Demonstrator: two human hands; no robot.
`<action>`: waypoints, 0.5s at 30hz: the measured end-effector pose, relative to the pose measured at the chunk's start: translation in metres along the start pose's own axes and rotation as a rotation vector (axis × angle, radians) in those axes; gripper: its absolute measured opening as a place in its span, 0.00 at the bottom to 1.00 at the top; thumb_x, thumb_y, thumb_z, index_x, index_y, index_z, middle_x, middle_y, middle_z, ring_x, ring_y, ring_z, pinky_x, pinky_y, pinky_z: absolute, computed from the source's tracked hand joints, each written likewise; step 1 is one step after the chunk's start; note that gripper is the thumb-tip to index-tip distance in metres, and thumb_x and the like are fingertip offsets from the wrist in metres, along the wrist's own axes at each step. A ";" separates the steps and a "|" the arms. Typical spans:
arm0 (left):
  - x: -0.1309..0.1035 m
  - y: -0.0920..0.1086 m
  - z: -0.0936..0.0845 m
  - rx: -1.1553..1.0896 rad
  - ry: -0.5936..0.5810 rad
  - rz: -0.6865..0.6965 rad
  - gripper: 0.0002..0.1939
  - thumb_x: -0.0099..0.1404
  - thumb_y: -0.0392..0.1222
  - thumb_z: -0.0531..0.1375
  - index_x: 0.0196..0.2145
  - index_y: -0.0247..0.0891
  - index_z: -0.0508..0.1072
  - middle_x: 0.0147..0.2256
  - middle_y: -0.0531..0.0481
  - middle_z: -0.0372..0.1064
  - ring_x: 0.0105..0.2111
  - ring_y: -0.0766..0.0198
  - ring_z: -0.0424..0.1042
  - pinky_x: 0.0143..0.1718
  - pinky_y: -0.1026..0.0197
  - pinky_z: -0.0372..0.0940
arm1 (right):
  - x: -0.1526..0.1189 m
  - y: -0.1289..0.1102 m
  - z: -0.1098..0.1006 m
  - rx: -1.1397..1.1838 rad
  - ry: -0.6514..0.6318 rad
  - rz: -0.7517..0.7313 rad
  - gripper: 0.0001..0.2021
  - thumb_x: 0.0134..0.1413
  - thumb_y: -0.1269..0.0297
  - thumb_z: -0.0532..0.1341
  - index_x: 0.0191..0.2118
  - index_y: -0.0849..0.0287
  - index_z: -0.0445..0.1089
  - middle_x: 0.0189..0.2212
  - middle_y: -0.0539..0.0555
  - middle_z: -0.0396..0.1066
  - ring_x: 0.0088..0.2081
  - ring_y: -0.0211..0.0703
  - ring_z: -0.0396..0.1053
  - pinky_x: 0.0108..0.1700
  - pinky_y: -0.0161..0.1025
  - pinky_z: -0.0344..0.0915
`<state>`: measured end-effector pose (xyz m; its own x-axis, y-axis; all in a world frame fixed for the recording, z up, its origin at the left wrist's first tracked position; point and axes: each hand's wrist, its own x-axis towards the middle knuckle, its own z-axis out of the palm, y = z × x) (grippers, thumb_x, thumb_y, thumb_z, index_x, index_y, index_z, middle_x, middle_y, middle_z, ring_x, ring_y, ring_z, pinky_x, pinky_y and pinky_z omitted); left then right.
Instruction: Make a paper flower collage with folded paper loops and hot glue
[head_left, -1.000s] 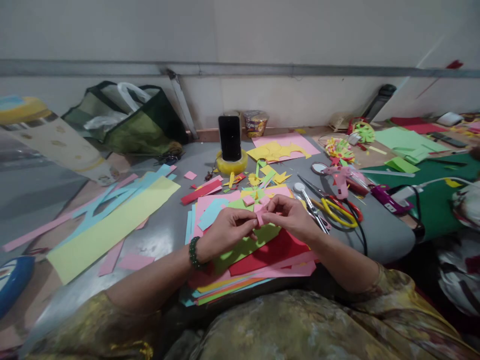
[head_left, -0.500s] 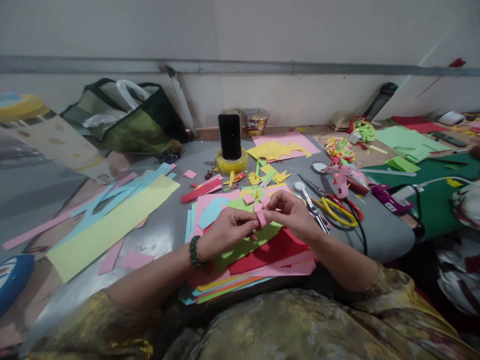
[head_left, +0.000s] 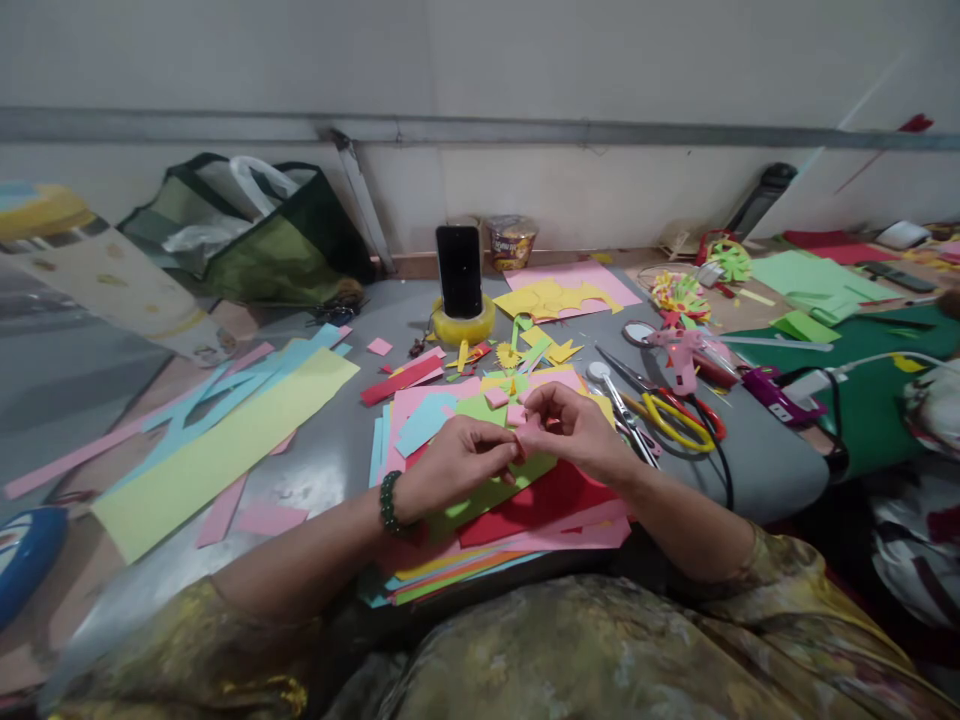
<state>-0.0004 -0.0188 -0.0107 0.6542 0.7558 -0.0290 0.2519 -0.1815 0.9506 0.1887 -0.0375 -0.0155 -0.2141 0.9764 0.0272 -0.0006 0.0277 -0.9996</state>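
My left hand [head_left: 465,457], with a dark green bead bracelet [head_left: 388,502] on its wrist, pinches one side of a small piece of pink paper [head_left: 529,434]. The fingertips of my right hand [head_left: 581,430] close on the other side, hiding part of the piece. Both hands hover over a stack of coloured paper, where a red sheet [head_left: 536,507] and a green sheet [head_left: 469,500] lie on top. Just beyond my fingers, small pink paper squares [head_left: 496,398] rest on the stack. A blue paper piece [head_left: 424,424] lies by them.
Scissors with yellow handles [head_left: 679,422] and a pink glue gun [head_left: 681,360] lie to the right. A phone [head_left: 459,272] stands in a yellow tape roll [head_left: 465,322] behind the stack. Paper strips [head_left: 232,450] cover the left side, near a tilted bottle [head_left: 120,275] and a green bag [head_left: 277,250].
The pink piece has turned between my fingertips; it hung as a narrow strip before and now lies flatter. Both hands stay in nearly the same place.
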 end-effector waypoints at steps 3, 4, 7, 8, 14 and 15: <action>0.000 -0.002 0.000 0.000 -0.002 -0.008 0.15 0.61 0.46 0.56 0.24 0.34 0.75 0.21 0.48 0.74 0.23 0.65 0.72 0.25 0.68 0.63 | 0.001 0.001 -0.001 -0.002 -0.009 -0.004 0.17 0.40 0.60 0.73 0.34 0.56 0.67 0.29 0.46 0.66 0.29 0.34 0.65 0.34 0.36 0.64; 0.000 -0.002 0.001 0.005 -0.001 -0.010 0.15 0.60 0.46 0.56 0.24 0.34 0.76 0.22 0.48 0.74 0.23 0.64 0.72 0.25 0.68 0.63 | 0.001 0.001 -0.002 -0.004 -0.011 -0.004 0.18 0.39 0.60 0.74 0.35 0.56 0.67 0.30 0.47 0.67 0.30 0.35 0.65 0.35 0.36 0.65; 0.000 -0.002 0.001 0.004 -0.010 -0.028 0.15 0.60 0.46 0.56 0.24 0.34 0.76 0.22 0.48 0.74 0.23 0.64 0.73 0.25 0.68 0.64 | 0.001 0.003 -0.001 0.021 -0.028 -0.001 0.20 0.39 0.58 0.75 0.35 0.56 0.67 0.29 0.46 0.67 0.30 0.35 0.67 0.35 0.36 0.67; 0.000 -0.002 0.002 -0.005 -0.017 -0.036 0.14 0.60 0.45 0.56 0.25 0.34 0.76 0.21 0.48 0.75 0.23 0.64 0.73 0.25 0.68 0.64 | 0.001 0.003 -0.001 0.036 -0.032 -0.003 0.20 0.39 0.57 0.75 0.35 0.55 0.67 0.28 0.46 0.67 0.29 0.35 0.67 0.35 0.36 0.67; 0.000 -0.002 0.002 -0.032 -0.034 -0.035 0.14 0.60 0.45 0.57 0.26 0.35 0.77 0.22 0.48 0.76 0.22 0.64 0.72 0.24 0.67 0.63 | -0.001 0.004 -0.001 0.047 -0.020 -0.024 0.20 0.42 0.53 0.75 0.33 0.56 0.67 0.26 0.46 0.68 0.28 0.34 0.67 0.32 0.35 0.66; 0.000 -0.001 0.002 -0.046 -0.039 -0.036 0.13 0.60 0.45 0.57 0.25 0.35 0.77 0.22 0.48 0.76 0.22 0.64 0.73 0.24 0.67 0.63 | -0.001 0.004 -0.001 0.046 -0.022 -0.021 0.19 0.42 0.53 0.74 0.33 0.56 0.67 0.25 0.46 0.68 0.28 0.34 0.67 0.32 0.35 0.66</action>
<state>0.0008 -0.0197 -0.0125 0.6728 0.7360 -0.0747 0.2437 -0.1251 0.9618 0.1903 -0.0380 -0.0191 -0.2354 0.9707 0.0490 -0.0499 0.0383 -0.9980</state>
